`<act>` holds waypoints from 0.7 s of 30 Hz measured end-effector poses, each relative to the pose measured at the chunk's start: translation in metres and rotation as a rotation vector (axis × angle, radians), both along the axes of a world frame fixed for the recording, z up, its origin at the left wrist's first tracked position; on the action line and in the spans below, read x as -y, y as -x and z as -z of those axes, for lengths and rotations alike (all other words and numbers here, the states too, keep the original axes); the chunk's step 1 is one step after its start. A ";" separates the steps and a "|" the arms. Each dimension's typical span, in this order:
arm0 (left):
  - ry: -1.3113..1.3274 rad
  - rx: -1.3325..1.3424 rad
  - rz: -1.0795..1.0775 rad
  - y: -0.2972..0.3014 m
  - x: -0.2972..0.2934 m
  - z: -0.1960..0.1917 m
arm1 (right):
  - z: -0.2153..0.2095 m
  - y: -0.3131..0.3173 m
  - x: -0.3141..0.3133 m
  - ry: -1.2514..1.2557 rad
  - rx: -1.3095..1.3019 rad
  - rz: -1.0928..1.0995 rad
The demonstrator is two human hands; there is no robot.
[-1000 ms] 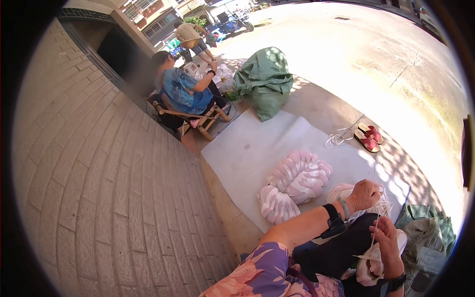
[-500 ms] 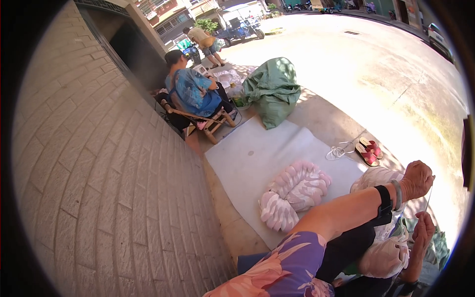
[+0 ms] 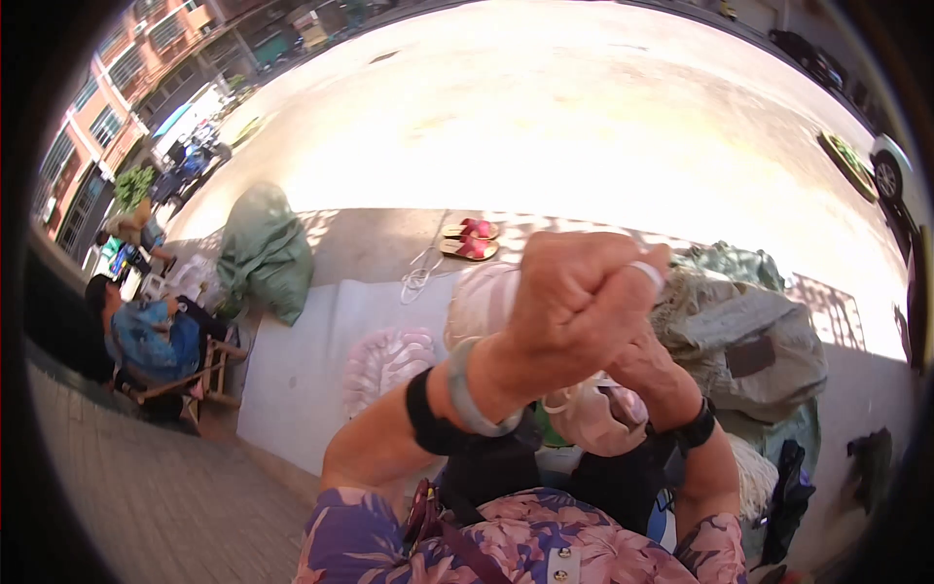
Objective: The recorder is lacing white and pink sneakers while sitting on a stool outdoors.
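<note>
My left hand (image 3: 584,302) is closed in a fist in front of my chest, thumb pressed on the fingers. Just behind and below it, my right hand (image 3: 647,375) is closed too, its fingertips mostly covered by the left. A thin pale string ran between them half a second ago; it cannot be made out now. Under my hands, at my lap, sits a bundle of pale pink and white cloth (image 3: 608,423). Another pale pink bundle (image 3: 477,302) lies beyond my left wrist, partly covered.
On a white sheet (image 3: 292,360) rests a pink-and-white coiled bundle (image 3: 389,360). Red sandals (image 3: 469,240) and a white cord (image 3: 418,277) lie beyond. A green sack (image 3: 265,253) stands left, near a seated person (image 3: 156,341). Grey-green sacking (image 3: 749,321) is heaped right.
My view has swung right, bringing the sacking and both arms into sight. My hands, spread apart along the string before, now overlap, left in front of right.
</note>
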State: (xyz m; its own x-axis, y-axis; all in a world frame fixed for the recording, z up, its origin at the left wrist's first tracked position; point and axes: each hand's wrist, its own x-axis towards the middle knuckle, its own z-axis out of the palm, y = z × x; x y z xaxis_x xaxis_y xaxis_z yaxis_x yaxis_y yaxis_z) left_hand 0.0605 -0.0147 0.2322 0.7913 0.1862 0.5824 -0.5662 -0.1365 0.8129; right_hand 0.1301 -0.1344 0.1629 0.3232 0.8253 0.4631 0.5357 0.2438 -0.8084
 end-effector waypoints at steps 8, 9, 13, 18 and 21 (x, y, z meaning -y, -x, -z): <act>0.103 -0.007 -0.087 -0.006 -0.013 -0.036 | -0.005 0.006 -0.022 -0.417 -0.359 -0.120; 0.170 -0.012 -0.145 -0.007 -0.006 -0.036 | -0.004 0.008 -0.018 -0.491 -0.363 -0.104; 0.049 0.064 0.202 -0.003 -0.073 -0.042 | -0.004 0.020 -0.038 -0.651 -0.342 -0.072; -0.200 0.073 -0.294 -0.006 -0.097 -0.029 | -0.009 0.016 -0.049 -0.647 -0.430 -0.008; -0.567 0.078 -0.387 -0.002 -0.108 -0.037 | -0.025 0.017 -0.077 -0.854 -0.306 0.233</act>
State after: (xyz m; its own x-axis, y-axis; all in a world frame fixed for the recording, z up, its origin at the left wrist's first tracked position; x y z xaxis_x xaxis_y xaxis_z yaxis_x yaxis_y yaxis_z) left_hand 0.0622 0.0931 0.2694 0.6812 0.0966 0.7257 -0.4451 -0.7324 0.5153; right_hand 0.1129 -0.0572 0.1881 0.6459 0.1443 0.7497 0.4389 0.7333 -0.5193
